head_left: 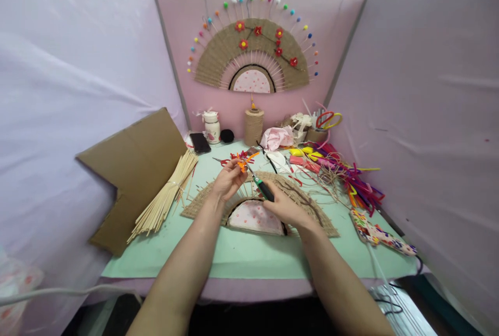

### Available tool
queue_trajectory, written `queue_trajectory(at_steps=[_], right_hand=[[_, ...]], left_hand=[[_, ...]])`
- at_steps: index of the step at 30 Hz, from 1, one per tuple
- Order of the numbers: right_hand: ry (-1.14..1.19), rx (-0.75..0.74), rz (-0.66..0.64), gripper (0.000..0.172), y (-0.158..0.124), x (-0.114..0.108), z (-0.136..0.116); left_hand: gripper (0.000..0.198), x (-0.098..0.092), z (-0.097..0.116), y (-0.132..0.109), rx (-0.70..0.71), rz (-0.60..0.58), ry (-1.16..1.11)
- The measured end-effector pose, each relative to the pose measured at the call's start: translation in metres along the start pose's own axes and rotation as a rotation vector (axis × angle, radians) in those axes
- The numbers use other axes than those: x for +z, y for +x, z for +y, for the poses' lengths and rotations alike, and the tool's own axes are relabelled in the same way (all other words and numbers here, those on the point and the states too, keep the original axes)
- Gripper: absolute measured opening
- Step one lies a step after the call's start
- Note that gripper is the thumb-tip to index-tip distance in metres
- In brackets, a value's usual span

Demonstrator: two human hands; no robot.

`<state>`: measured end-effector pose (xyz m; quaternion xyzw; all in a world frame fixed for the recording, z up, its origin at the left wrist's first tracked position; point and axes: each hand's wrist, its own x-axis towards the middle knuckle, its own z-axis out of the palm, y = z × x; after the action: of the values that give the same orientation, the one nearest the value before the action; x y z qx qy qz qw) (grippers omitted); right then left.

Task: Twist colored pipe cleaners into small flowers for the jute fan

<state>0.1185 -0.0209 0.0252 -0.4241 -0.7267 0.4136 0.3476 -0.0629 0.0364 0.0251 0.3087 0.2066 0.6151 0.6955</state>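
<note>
My left hand point(229, 179) pinches a small orange pipe-cleaner piece point(242, 166), one orange end sticking out to the right. Fingers of my right hand point(281, 202) are wrapped round green-and-black pliers point(262, 187), whose metal tip is at or very near the orange piece; exact contact is too small to tell. Beneath both hands lies a woven twine fan point(325, 221) with a pink dotted half-circle point(255, 216) at its base and dark branch-like lines on its right side.
Thin sticks point(166, 195) and cardboard point(136, 154) lie left. A twine spool point(253, 127), phone point(200, 143) and white bottle point(211, 127) stand or lie behind. Pipe cleaners point(360, 185) and a patterned glue gun point(382, 234) are right. A finished fan point(218, 60) hangs on the back wall.
</note>
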Motion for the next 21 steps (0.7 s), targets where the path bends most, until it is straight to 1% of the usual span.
queue_trajectory(at_steps=[3,5,11,16,21], right_hand=[[-0.01,0.014,0.011,0.062,0.0002,0.0,0.0018],[-0.008,0.028,0.012,0.061,-0.0005,-0.0012,0.0015],[0.083,0.099,-0.062,0.052,-0.0033,-0.0062,-0.0056],[0.039,0.118,-0.044,0.054,-0.0033,-0.0063,-0.0063],[0.033,0.115,-0.057,0.055,-0.0033,-0.0073,-0.0061]], left_hand=[[0.023,-0.001,-0.0018,0.0006,-0.018,-0.029,0.057],[0.026,-0.0018,-0.0024,0.001,-0.02,-0.027,0.073],[0.024,-0.0034,-0.0054,0.003,0.013,0.033,0.092],[0.026,-0.0042,-0.0085,0.005,0.015,0.038,0.089],[0.027,-0.0049,-0.0095,0.0055,0.018,0.035,0.112]])
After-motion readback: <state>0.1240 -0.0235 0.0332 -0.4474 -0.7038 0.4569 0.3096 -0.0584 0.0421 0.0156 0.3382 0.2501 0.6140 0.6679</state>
